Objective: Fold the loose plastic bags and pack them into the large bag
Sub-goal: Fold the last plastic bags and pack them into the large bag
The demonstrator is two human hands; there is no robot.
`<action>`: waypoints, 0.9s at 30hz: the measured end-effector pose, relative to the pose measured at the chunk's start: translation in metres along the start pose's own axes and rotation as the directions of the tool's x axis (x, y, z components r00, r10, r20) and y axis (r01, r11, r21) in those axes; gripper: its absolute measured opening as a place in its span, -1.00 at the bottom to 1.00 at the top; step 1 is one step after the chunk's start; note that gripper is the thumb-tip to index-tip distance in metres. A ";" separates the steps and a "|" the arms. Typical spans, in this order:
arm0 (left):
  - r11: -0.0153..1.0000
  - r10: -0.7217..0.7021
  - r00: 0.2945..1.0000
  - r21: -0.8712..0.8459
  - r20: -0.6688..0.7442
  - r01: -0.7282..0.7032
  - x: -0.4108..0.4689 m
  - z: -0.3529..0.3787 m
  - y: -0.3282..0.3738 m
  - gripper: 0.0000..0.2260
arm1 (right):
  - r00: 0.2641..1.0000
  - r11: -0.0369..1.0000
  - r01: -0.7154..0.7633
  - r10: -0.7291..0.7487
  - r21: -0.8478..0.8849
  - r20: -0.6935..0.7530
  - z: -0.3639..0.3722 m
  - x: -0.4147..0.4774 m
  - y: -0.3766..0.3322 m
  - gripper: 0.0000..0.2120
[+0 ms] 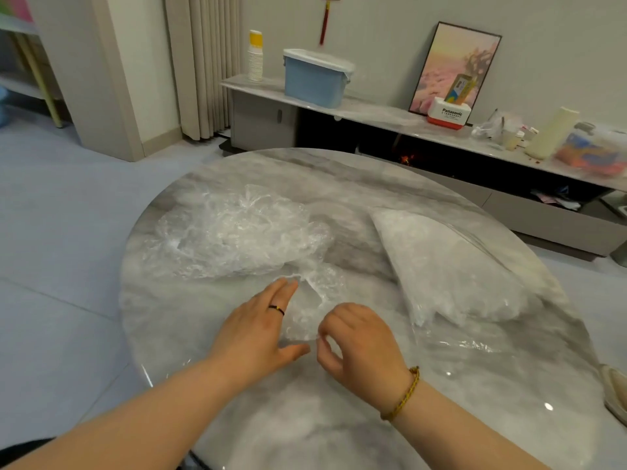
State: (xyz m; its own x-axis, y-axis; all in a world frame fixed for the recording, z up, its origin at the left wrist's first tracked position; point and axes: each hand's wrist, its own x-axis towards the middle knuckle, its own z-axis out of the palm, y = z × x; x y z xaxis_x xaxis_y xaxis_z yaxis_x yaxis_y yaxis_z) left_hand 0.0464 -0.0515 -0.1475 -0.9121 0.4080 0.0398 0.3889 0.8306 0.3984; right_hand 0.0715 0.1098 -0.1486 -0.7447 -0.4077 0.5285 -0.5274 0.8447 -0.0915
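Observation:
A heap of crumpled clear plastic bags lies on the left half of the round marble table. The large bag, stuffed with folded white plastic, lies on the right half. One loose clear bag is spread between my hands near the table's middle. My left hand rests flat on its left side, fingers straight. My right hand has curled fingers and pinches the bag's lower edge.
Thin clear film lies flat on the table to the right of my right hand. A low cabinet behind the table carries a blue box, paper cups, a framed picture and clutter. A pale dish sits at the table's right edge.

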 end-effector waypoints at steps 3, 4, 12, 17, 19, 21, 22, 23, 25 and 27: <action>0.999 0.048 0.998 0.017 -0.031 -0.048 -0.004 0.008 0.003 -0.42 | 0.999 0.999 0.006 -0.009 0.053 0.049 -0.008 -0.016 -0.009 -0.84; 0.999 0.053 0.997 0.005 -0.061 -0.053 -0.005 0.010 0.002 -0.48 | 0.997 0.998 0.023 -0.027 0.063 0.071 -0.012 -0.021 -0.011 -0.84; 0.935 0.343 0.938 0.119 -0.056 -0.335 -0.014 0.014 -0.026 -0.72 | 0.955 0.993 0.022 -0.055 0.114 0.292 -0.016 -0.045 -0.006 -0.84; 0.936 0.346 0.938 0.063 0.026 -0.347 -0.018 0.013 -0.032 -0.61 | 0.918 0.996 -0.030 -0.007 0.087 0.396 -0.011 -0.054 0.004 -0.83; 0.965 0.262 0.964 0.023 0.041 -0.263 -0.020 0.011 -0.034 -0.37 | 0.912 0.996 -0.053 0.020 0.070 0.410 -0.010 -0.057 0.008 -0.86; 0.977 0.205 0.976 0.042 0.076 -0.208 -0.023 0.008 -0.037 -0.34 | 0.895 0.983 -0.151 0.090 0.107 0.436 -0.012 -0.059 0.012 -0.76; 0.980 0.190 0.976 0.030 0.104 -0.194 -0.024 0.005 -0.036 -0.43 | 0.896 0.968 -0.206 0.127 0.145 0.426 -0.013 -0.060 0.014 -0.68; 0.982 0.184 0.975 0.008 0.129 -0.186 -0.025 0.004 -0.034 -0.55 | 0.874 0.953 -0.260 0.164 0.157 0.458 -0.015 -0.063 0.017 -0.66; 0.988 0.156 0.974 -0.048 0.163 -0.150 -0.027 0.000 -0.031 -0.78 | 0.851 0.911 -0.357 0.226 0.205 0.474 -0.019 -0.065 0.019 -0.88; 0.985 0.123 0.980 -0.136 0.157 -0.102 -0.027 0.000 -0.029 -0.82 | 0.824 0.846 -0.469 0.317 0.254 0.469 -0.022 -0.063 0.019 -0.83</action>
State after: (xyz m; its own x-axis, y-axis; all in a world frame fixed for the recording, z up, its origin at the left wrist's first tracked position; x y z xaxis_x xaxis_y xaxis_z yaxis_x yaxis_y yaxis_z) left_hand 0.0599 -0.0865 -0.1596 -0.8255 0.5616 -0.0561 0.4586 0.7254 0.5134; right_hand 0.1173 0.1595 -0.1645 -0.9729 -0.2310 0.0110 -0.2003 0.8178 -0.5396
